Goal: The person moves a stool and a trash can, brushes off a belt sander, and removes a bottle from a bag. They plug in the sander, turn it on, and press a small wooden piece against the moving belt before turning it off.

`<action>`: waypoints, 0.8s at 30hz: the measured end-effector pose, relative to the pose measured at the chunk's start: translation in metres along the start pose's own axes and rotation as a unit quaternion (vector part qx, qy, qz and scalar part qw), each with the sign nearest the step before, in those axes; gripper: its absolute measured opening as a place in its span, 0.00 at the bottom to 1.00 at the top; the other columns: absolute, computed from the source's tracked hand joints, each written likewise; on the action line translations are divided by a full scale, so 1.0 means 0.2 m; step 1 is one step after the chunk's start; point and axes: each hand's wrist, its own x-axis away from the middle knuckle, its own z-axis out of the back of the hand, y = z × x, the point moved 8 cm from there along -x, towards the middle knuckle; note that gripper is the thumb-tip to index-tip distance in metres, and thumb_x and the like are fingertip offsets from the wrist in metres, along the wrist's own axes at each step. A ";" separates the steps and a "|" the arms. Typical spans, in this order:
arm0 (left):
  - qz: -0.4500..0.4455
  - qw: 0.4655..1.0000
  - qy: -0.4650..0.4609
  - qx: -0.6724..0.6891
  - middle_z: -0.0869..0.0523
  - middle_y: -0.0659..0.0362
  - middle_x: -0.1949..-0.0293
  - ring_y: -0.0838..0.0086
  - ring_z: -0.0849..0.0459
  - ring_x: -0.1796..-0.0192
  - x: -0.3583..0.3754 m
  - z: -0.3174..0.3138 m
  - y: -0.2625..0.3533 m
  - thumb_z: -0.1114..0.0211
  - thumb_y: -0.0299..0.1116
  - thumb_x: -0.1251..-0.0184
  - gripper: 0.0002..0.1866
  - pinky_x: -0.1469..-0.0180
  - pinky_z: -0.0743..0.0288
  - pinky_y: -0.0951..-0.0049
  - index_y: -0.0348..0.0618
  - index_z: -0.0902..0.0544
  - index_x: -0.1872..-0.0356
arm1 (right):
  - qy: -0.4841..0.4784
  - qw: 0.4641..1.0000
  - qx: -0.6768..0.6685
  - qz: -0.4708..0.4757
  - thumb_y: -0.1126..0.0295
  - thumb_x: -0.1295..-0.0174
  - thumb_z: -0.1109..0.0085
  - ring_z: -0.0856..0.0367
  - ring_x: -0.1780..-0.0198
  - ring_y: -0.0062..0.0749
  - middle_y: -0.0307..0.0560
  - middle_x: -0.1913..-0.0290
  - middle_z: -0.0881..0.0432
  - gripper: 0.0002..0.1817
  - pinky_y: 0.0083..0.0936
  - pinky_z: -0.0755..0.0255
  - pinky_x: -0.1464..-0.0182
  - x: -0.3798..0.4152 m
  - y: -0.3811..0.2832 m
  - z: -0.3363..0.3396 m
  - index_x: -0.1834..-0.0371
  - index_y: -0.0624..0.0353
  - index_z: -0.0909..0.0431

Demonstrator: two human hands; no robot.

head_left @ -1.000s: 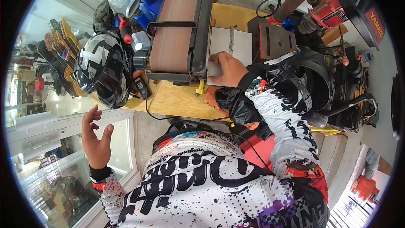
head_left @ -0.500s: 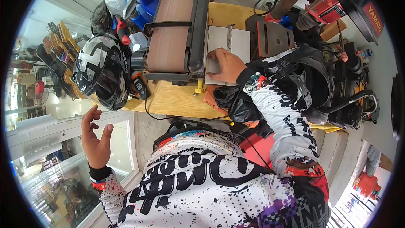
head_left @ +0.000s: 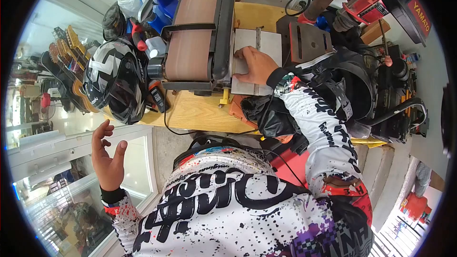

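Note:
My right hand (head_left: 257, 65) is over the light grey work table (head_left: 244, 40) beside the belt sander (head_left: 193, 28). Its fingers and thumb curl toward the sander's side around a greyish piece (head_left: 240, 65), whose kind I cannot make out. A wide brown sanding belt (head_left: 190, 54) runs along the machine, left of that hand. My left hand (head_left: 108, 154) is raised in the air, holding nothing, with fingers and thumb apart. A black-and-white motorcycle helmet (head_left: 114, 76) stands nearest to it on the wooden bench.
Bottles (head_left: 164, 2) stand behind the helmet. A drill press (head_left: 359, 7) rises at the back right, its slotted base (head_left: 312, 43) beside the grey table. Black gear (head_left: 352, 81) lies on the right. A black cord (head_left: 173, 132) loops over the wooden bench (head_left: 190, 112).
My right hand has shifted very slightly up along the sander's side, its fingers still curled. My left hand has hardly moved.

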 end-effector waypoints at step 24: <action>0.010 1.000 0.010 0.010 0.19 0.59 0.47 0.74 0.24 0.47 0.03 0.01 -0.05 0.28 0.35 0.38 0.31 0.48 0.33 0.73 0.44 0.26 0.33 | -0.018 1.000 -0.007 -0.006 0.55 0.51 0.26 0.21 0.49 0.54 0.58 0.52 0.23 0.34 0.40 0.25 0.45 0.07 -0.09 -0.04 0.48 0.65 0.30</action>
